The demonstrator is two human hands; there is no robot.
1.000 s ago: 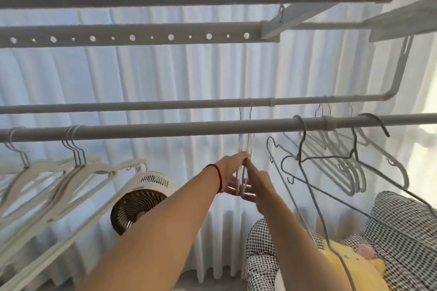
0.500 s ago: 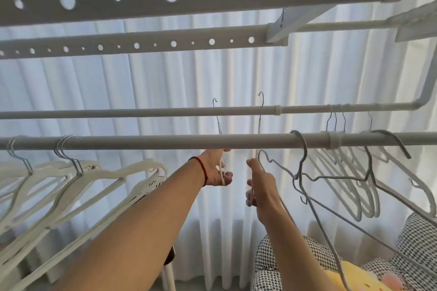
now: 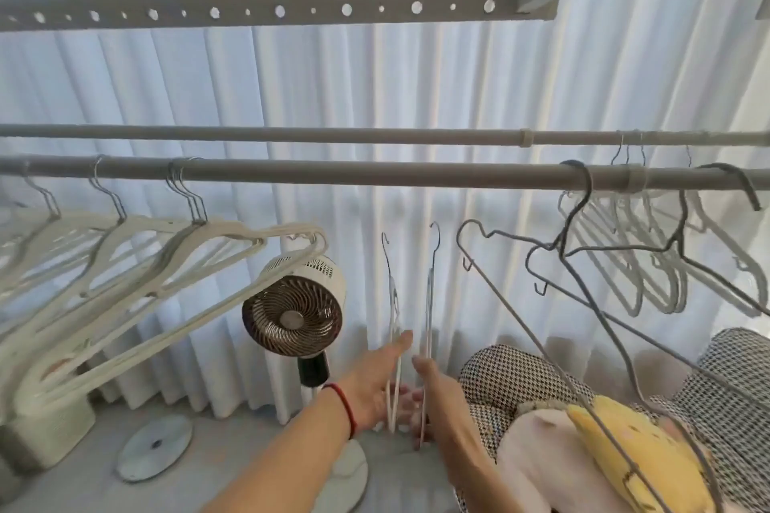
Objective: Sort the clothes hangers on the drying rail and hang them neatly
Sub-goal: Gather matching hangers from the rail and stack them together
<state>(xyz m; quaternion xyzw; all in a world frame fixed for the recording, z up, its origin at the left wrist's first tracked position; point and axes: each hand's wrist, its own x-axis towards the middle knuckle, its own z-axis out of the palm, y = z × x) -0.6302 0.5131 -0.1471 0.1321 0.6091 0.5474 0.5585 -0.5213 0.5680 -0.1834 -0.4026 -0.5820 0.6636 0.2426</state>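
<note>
A: How are the two thin white wire hangers oriented?
B: Both are held upright, long axes vertical, hooks at the top, seen edge-on and side by side below the thick grey front rail, clear of it.

A: Where are they relative to the hands?
B: The left-hand hanger is gripped by the left hand, fingers closed around its lower part. The right-hand hanger is clamped in the right hand. The hooks rise well above both hands.

A: What else is counted?
B: A cluster of cream plastic hangers is hung at the left; the exact number cannot be told. Two dark grey wire hangers are hung at the right, with pale hangers behind on the thinner back rail.
</note>
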